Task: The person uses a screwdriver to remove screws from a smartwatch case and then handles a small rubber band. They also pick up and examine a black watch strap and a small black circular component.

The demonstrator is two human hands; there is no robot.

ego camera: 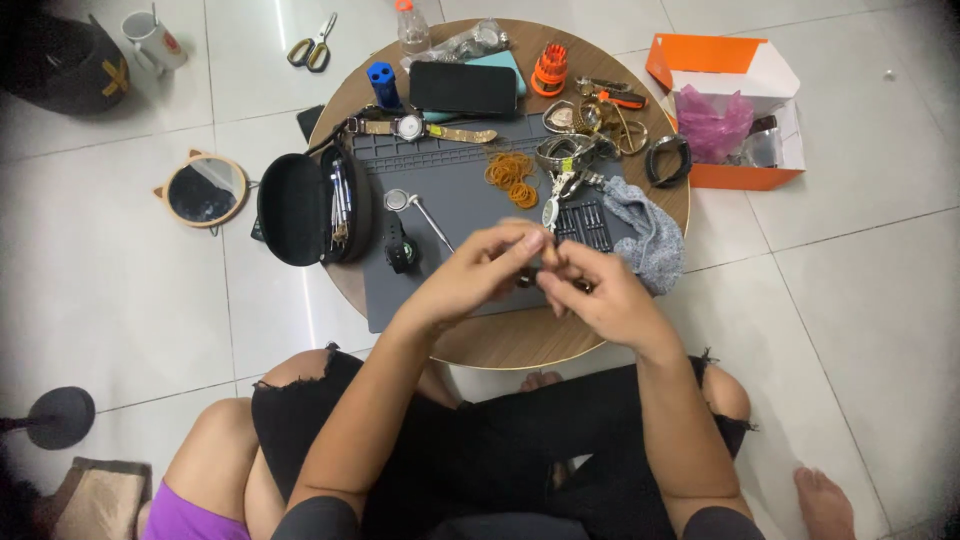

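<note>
My left hand and my right hand meet over the front of a grey work mat on a small round wooden table. Together their fingertips pinch a small dark object, mostly hidden by the fingers. Just left of my left hand lies a black smartwatch beside a small metal tool. Behind my hands sit a set of screwdriver bits, a pile of orange rubber bands and a grey cloth.
An open black case with tools hangs over the table's left edge. Watches, a phone, an orange tool and a bottle crowd the far side. On the floor: an orange box, scissors, a mirror, a mug.
</note>
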